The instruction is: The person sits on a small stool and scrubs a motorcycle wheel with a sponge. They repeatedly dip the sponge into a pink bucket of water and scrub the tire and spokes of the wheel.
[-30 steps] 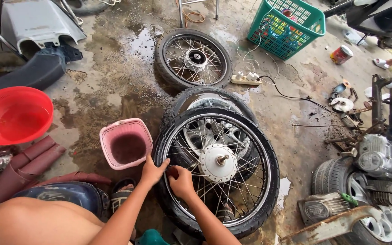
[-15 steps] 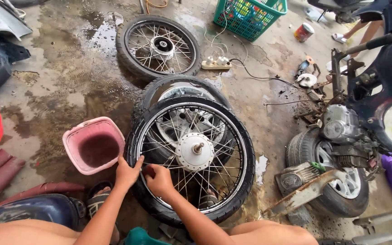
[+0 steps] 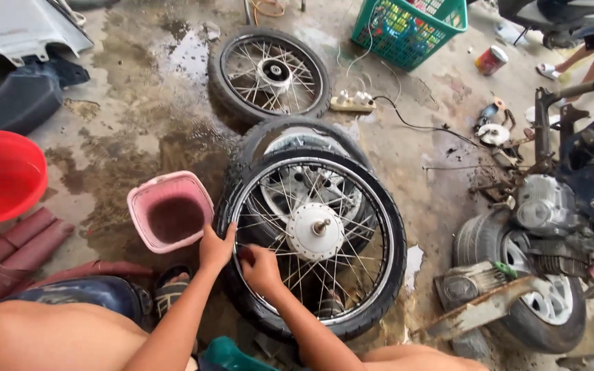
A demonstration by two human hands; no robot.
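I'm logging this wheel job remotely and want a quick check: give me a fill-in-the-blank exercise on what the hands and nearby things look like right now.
1. The left hand grips the ____ of the spoked wheel at its left edge.
2. The right hand reaches in among the wheel's ____.
3. Left of the wheel stands a ____ bucket holding dark liquid.
4. The basket at the top of the view is ____.

Missing words: tyre; spokes; pink; green

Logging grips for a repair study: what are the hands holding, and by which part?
The left hand grips the spoked wheel by its tyre and rim edge; the right hand rests among its spokes.
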